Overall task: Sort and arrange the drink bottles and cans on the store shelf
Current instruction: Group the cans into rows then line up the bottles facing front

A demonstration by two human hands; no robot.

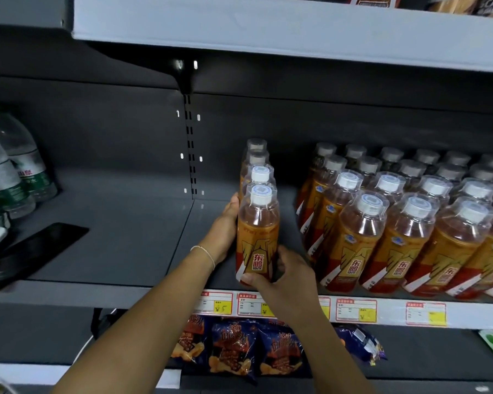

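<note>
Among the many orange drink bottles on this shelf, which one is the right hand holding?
The front bottle of the separate single-file row, left of the big block. The right hand grips its lower label.

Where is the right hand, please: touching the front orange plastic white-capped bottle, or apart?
Touching: the head view shows the right hand gripping the front orange bottle.

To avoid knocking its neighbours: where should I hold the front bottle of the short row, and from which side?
Probably around the straight labelled body of the front bottle, below the narrow shoulder, coming from the front or the left, where no bottle stands. It stands upright, another bottle is close behind, and the large group to its right.
</note>
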